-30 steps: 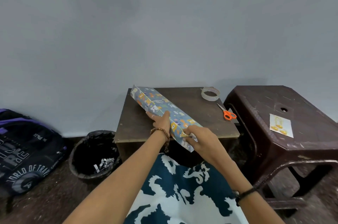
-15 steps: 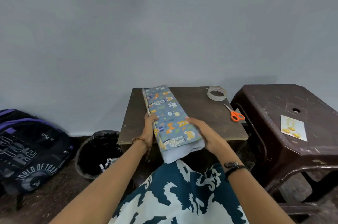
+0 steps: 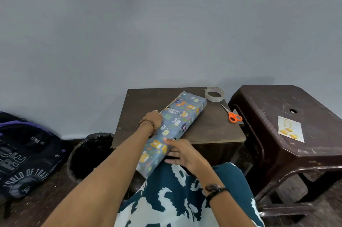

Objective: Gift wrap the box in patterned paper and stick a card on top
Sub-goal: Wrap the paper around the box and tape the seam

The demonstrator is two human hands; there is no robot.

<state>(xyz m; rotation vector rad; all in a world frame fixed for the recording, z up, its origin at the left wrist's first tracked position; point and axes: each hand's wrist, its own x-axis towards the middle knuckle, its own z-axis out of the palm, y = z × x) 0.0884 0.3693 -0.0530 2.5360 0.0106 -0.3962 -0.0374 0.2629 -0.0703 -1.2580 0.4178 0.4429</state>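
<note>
A long box wrapped in blue animal-patterned paper point(image 3: 175, 126) lies diagonally on the small brown table point(image 3: 212, 130), its near end overhanging the front edge. My left hand point(image 3: 153, 120) holds the box's left long side, fingers hidden behind it. My right hand point(image 3: 182, 152) rests with straight fingers against the box's near right side. A loose paper edge sticks up along the far left side. The card point(image 3: 291, 130), white with yellow shapes, lies on the dark plastic stool point(image 3: 277, 108) at right.
A clear tape roll point(image 3: 214, 93) and orange-handled scissors point(image 3: 232, 114) lie at the table's back right. A black bin point(image 3: 88, 154) stands left of the table, with a dark backpack point(image 3: 24, 154) further left. A grey wall is behind.
The box has turned clockwise on the table: its far end swung from back left to back right. My right hand moved from gripping the near end to resting open against its side.
</note>
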